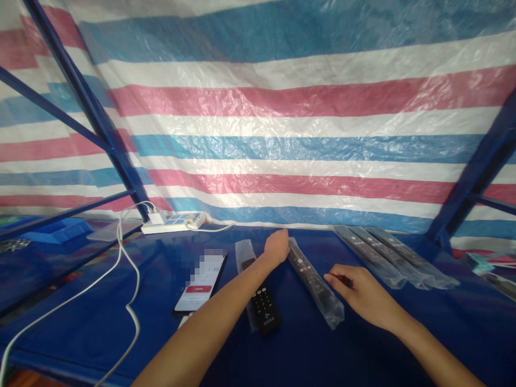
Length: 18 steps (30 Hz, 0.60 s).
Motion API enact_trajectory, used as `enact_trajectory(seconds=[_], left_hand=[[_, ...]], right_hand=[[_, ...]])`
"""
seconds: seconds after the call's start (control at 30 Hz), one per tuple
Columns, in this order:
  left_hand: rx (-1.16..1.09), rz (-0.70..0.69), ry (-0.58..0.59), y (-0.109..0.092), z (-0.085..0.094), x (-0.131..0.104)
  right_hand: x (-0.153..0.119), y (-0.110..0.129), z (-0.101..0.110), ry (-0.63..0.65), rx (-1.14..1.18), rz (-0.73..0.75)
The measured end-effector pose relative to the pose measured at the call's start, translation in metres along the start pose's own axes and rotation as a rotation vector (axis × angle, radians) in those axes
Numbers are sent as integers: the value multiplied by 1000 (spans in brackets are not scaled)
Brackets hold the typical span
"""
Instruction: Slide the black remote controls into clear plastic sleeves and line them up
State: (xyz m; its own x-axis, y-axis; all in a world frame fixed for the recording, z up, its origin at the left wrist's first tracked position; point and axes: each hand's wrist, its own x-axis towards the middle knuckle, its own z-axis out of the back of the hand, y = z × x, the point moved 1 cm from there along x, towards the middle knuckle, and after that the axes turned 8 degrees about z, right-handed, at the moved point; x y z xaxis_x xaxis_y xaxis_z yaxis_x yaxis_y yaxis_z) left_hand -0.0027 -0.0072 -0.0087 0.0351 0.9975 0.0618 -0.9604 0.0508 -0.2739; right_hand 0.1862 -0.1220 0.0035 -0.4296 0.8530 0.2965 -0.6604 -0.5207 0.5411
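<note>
My left hand (277,248) is closed at the far end of a black remote control (310,274) in a clear plastic bag; its fingertips are mostly hidden behind the fist. The bagged remote lies slantwise on the blue table (306,357). Just right of it, my right hand (363,293) hovers with loosely curled fingers, a gap showing between thumb and fingers, and nothing visible in them. Under my left forearm lies another black remote control (265,312), unbagged at its near end, on top of an empty-looking clear bag (244,250). The forearm hides its middle.
Several bagged remotes (382,252) lie side by side at the back right. A lit phone (199,290) rests at left. Behind it are a white power strip (173,221) and a trailing white cable (131,263). Blue metal posts (116,156) and a striped sheet (298,102) bound the table.
</note>
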Motion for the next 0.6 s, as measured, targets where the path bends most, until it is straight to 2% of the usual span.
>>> enact_trajectory(seconds=[0.1, 0.27, 0.37, 0.5, 0.6], left_hand=[[-4, -15, -19, -1, 0, -1], [-16, 31, 50, 2, -3, 9], [-20, 13, 76, 2, -4, 9], [-3, -56, 13, -1, 1, -1], [24, -105, -49, -4, 13, -11]], right_hand=[[0, 0, 1, 8, -7, -1], [0, -2, 1, 2, -38, 4], [0, -3, 0, 8, -57, 6], [0, -3, 1, 4, -73, 2], [-1, -4, 3, -23, -91, 12]])
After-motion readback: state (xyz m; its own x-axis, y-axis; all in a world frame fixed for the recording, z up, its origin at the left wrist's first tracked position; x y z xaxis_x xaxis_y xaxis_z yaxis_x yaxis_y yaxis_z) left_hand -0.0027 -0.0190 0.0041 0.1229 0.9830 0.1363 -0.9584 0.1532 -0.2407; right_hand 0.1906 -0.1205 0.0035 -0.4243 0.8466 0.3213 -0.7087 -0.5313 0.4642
